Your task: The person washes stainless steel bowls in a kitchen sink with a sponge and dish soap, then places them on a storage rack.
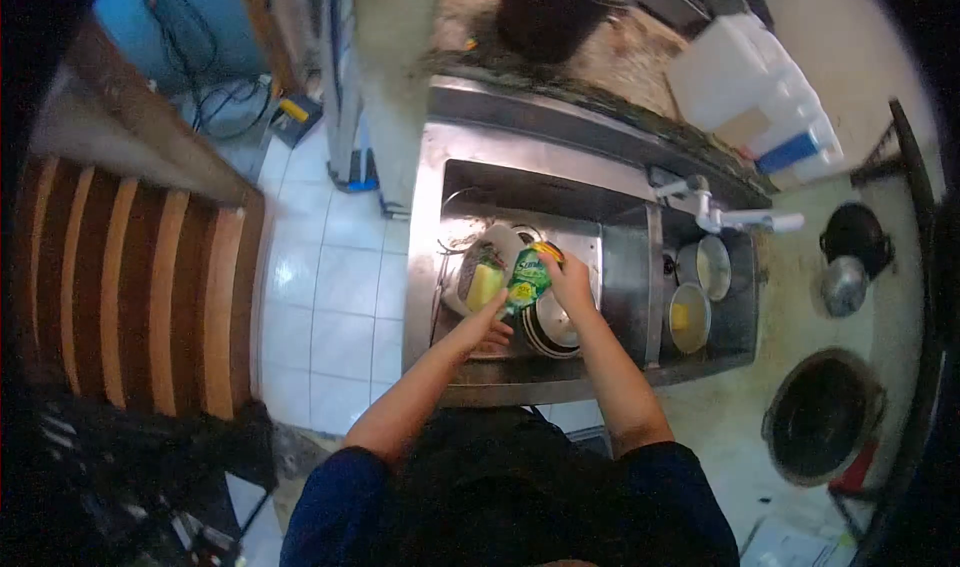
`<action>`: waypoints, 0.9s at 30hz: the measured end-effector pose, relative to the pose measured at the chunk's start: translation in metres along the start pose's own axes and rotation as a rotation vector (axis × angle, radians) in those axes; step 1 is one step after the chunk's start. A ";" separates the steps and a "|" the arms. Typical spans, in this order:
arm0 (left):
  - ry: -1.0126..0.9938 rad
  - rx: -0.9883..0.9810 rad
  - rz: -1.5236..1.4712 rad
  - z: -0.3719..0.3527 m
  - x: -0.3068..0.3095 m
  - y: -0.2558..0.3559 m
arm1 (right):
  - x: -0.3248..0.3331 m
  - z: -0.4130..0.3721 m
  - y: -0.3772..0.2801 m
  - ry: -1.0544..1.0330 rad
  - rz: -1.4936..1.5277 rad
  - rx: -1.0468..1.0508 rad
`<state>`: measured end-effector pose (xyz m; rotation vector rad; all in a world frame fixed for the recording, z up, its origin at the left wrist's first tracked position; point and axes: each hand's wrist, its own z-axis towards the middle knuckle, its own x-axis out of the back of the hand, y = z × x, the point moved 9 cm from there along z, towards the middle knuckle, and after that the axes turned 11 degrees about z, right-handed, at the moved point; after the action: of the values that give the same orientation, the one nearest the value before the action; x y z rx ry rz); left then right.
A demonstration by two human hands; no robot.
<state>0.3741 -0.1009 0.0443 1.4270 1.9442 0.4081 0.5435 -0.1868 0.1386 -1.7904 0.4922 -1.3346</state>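
Observation:
Between my hands, over the steel sink, is a green dish soap pouch (530, 279) with a yellow top edge. My right hand (568, 282) is closed on its upper right side. At its lower left end, my left hand (487, 327) pinches it with thumb and finger while the other fingers hang lower. Left of the pouch sits a pale plastic tub (463, 285) with a yellow-green sponge (486, 286) and a dark scouring mesh in it. Below and right of the pouch, partly hidden by my right hand, are round metal pots (552, 335) in the basin.
Two pots stand in the right basin: one metal (712, 267), one with something yellow inside (689, 319). A white faucet (710, 212) reaches over it. On the back ledge are a dark pot (545, 17) and a white jug (745, 87). Pans (822, 417) hang at right.

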 end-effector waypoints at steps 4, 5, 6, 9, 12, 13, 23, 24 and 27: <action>0.481 -0.469 0.727 -0.027 0.004 0.079 | 0.087 -0.082 0.008 0.211 0.102 0.111; 0.624 -0.607 0.817 0.011 0.023 0.058 | 0.110 -0.112 0.011 0.256 0.116 0.146; 0.567 -0.690 0.887 0.018 0.015 0.066 | 0.132 -0.144 0.017 0.309 0.119 0.172; 0.412 -0.518 1.531 0.048 -0.003 0.057 | 0.197 -0.258 0.090 0.611 0.218 -0.007; 0.384 -0.845 1.808 0.048 -0.017 0.048 | 0.234 -0.406 0.184 0.958 0.563 -0.363; 0.509 -0.746 1.514 0.034 -0.015 0.056 | 0.237 -0.466 0.226 1.096 0.667 -0.413; 0.788 -0.455 1.987 -0.002 -0.115 -0.012 | 0.179 -0.996 0.426 2.465 0.995 -0.597; 0.803 -0.384 2.001 -0.008 -0.115 -0.015 | 0.198 -1.007 0.440 2.443 1.171 -0.277; 0.861 -0.156 1.975 -0.038 -0.091 -0.020 | 0.226 -1.016 0.496 2.097 1.587 -0.453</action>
<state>0.3489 -0.1865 0.0903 2.8227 0.0718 2.1210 -0.2294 -1.0256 -0.0291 0.8201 2.4950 -1.1486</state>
